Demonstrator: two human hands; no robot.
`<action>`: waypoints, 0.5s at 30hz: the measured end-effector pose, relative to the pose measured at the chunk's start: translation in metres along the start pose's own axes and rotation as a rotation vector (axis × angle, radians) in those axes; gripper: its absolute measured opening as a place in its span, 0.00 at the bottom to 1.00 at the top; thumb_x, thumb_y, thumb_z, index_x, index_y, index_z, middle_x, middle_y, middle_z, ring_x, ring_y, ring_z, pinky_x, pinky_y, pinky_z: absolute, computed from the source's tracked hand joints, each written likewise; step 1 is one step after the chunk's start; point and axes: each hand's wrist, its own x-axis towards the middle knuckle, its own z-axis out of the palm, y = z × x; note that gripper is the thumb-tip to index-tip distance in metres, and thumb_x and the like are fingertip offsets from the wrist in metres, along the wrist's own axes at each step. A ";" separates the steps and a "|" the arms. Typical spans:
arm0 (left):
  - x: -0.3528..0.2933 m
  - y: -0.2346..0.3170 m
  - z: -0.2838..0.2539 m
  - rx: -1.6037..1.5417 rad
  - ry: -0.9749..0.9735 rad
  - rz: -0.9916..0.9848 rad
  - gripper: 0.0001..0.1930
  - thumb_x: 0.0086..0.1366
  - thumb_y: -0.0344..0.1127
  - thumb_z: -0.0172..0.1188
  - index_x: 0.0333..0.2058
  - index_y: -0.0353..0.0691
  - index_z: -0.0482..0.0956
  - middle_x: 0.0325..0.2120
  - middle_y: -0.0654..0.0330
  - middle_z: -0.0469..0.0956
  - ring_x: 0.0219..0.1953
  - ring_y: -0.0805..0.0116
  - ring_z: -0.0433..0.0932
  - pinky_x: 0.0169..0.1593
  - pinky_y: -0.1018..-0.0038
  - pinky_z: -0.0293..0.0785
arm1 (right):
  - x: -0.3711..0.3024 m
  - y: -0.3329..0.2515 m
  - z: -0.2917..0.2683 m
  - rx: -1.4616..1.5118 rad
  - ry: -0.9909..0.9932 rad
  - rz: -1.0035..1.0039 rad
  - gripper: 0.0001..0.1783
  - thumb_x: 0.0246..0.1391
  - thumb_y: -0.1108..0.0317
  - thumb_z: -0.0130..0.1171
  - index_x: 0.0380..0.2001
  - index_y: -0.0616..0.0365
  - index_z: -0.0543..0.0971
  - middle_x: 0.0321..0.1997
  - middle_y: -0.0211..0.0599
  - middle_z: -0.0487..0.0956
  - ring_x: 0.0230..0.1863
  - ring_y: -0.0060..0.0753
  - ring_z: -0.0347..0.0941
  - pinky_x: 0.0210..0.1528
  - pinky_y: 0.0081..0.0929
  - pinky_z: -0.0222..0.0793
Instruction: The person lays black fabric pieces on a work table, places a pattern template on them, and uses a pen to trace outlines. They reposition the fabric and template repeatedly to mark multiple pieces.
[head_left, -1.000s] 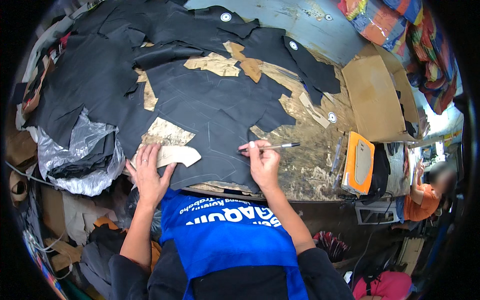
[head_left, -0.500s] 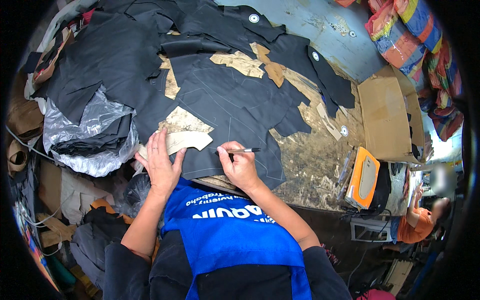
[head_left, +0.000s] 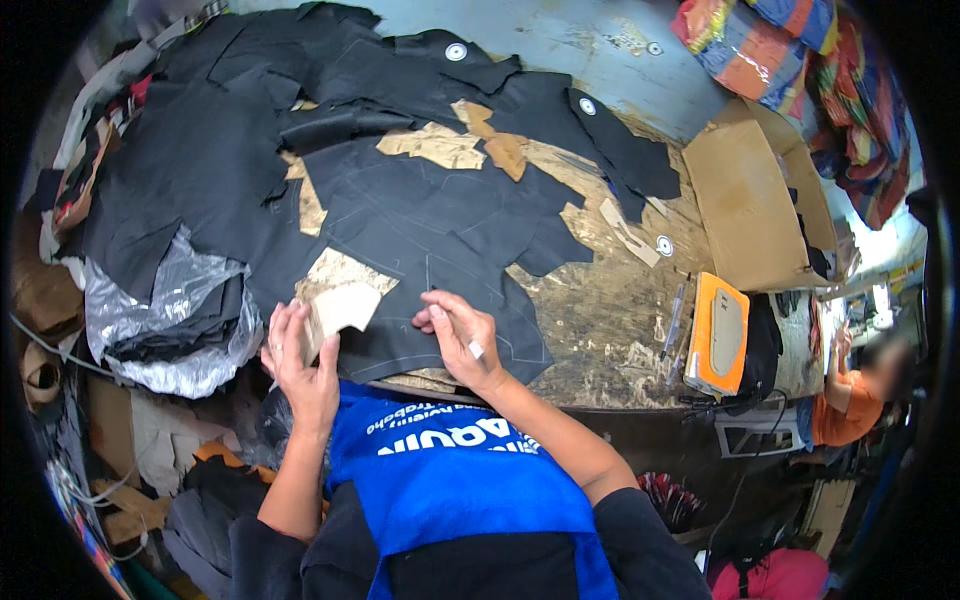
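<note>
My left hand (head_left: 302,360) grips a cream card pattern piece (head_left: 348,306) between thumb and fingers, its far end angled over the near edge of the black sheet material. Pale outlines are drawn on that black sheet (head_left: 455,285), which lies on the worktable in front of me. My right hand (head_left: 460,345) hovers just right of the pattern piece with fingers curled around a pen (head_left: 476,350). The pen's pale end pokes out by the base of the hand; most of its length is hidden.
More black material (head_left: 190,170) is heaped to the left beside a clear plastic bag (head_left: 170,345). A cardboard box (head_left: 745,200) and an orange notebook (head_left: 718,335) sit at the right. Brown scraps (head_left: 505,155) lie at the back. A person in orange (head_left: 848,408) is far right.
My left hand has lifted and turned the pattern piece from the black sheet. The pen has swung back in my right hand, away from its writing position. The whole view has shifted slightly.
</note>
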 end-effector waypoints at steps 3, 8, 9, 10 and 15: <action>-0.003 0.011 -0.010 0.009 -0.120 0.119 0.27 0.44 0.36 0.70 0.47 0.44 0.76 0.49 0.58 0.70 0.60 0.53 0.63 0.60 0.41 0.42 | -0.011 -0.009 -0.007 0.291 -0.035 0.178 0.13 0.61 0.72 0.51 0.46 0.66 0.72 0.34 0.38 0.79 0.33 0.24 0.77 0.36 0.20 0.75; -0.012 0.031 0.000 0.041 -0.388 0.309 0.26 0.42 0.45 0.71 0.42 0.46 0.80 0.45 0.57 0.72 0.58 0.52 0.65 0.60 0.40 0.40 | -0.034 -0.025 -0.043 0.510 -0.151 0.367 0.22 0.56 0.70 0.58 0.52 0.67 0.67 0.43 0.36 0.75 0.45 0.22 0.71 0.48 0.21 0.69; -0.013 0.036 0.004 0.032 -0.429 0.316 0.25 0.42 0.46 0.72 0.41 0.46 0.80 0.45 0.58 0.72 0.58 0.53 0.65 0.60 0.39 0.39 | -0.038 -0.026 -0.049 0.535 -0.172 0.440 0.22 0.55 0.72 0.59 0.51 0.67 0.69 0.43 0.36 0.75 0.46 0.22 0.71 0.49 0.22 0.68; -0.014 0.041 0.008 0.025 -0.448 0.330 0.24 0.42 0.47 0.72 0.40 0.46 0.81 0.44 0.58 0.73 0.58 0.54 0.65 0.60 0.40 0.38 | -0.041 -0.027 -0.055 0.406 -0.165 0.452 0.21 0.53 0.73 0.60 0.51 0.66 0.70 0.43 0.36 0.75 0.46 0.22 0.71 0.48 0.21 0.68; 0.010 0.075 0.000 -0.171 -0.432 0.419 0.30 0.37 0.51 0.75 0.42 0.49 0.81 0.48 0.56 0.71 0.59 0.49 0.63 0.59 0.41 0.43 | -0.059 -0.023 -0.087 0.209 0.040 0.370 0.21 0.47 0.78 0.61 0.47 0.64 0.74 0.41 0.34 0.76 0.43 0.21 0.71 0.46 0.21 0.69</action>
